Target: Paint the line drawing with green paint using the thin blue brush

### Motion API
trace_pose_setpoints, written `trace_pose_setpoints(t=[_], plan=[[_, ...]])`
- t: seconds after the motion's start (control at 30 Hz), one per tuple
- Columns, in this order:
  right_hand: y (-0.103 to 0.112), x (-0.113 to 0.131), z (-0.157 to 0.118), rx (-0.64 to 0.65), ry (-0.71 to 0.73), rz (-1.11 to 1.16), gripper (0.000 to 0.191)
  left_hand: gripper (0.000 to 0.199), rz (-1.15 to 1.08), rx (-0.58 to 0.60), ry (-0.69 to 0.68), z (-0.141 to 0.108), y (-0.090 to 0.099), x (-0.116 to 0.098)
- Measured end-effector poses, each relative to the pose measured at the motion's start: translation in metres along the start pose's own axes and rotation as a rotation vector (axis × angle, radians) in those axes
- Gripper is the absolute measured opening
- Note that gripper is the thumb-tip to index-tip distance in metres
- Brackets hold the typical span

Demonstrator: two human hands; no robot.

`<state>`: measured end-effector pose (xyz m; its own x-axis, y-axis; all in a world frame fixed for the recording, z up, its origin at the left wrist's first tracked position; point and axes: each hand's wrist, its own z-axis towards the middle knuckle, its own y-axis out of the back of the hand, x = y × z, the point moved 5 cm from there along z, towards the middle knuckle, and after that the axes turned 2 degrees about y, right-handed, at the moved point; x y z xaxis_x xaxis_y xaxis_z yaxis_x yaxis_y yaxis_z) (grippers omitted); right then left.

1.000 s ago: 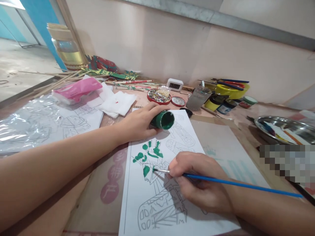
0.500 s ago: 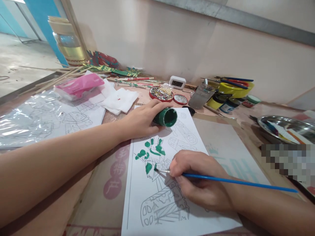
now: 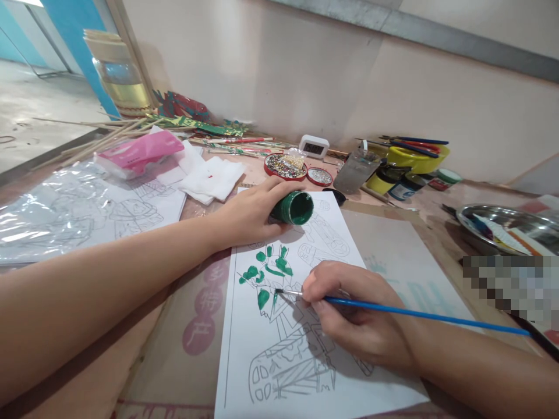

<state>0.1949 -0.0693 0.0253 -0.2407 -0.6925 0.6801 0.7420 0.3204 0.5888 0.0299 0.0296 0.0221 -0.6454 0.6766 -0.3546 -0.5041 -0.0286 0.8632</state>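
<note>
My left hand is wrapped round a jar of green paint, tilted so its open mouth faces me, above the top of the drawing sheet. My right hand pinches a blue-handled paintbrush near its metal ferrule. The dark bristle tip is at the line drawing, just right of a green patch. Several other parts of the outlined figure bear green paint. Part of the sheet lies hidden under my right hand and its shadow.
Behind the sheet are a red-rimmed tray of beads, a white digital clock and a cup of cloudy water. Paint jars stand at the right, near a metal bowl. White tissues and a pink packet lie left.
My right hand and the brush tip have shifted slightly up the sheet, and a thin green stroke shows below the tip. My left hand keeps the jar in nearly the same place.
</note>
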Motion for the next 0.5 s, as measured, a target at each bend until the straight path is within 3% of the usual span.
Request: trace_pose_setpoints(t=[0.33,0.5], plan=[[-0.0027,0.0025,-0.0029,0.082,0.051,0.006,0.022,0.062,-0.004,-0.004,0.012,0.0007,0.0004,-0.0004],[-0.0006,0.0013,-0.0015,0.036,0.029,0.005,0.022,0.063,-0.007,-0.001,0.005,0.0003,0.0004,-0.0004]])
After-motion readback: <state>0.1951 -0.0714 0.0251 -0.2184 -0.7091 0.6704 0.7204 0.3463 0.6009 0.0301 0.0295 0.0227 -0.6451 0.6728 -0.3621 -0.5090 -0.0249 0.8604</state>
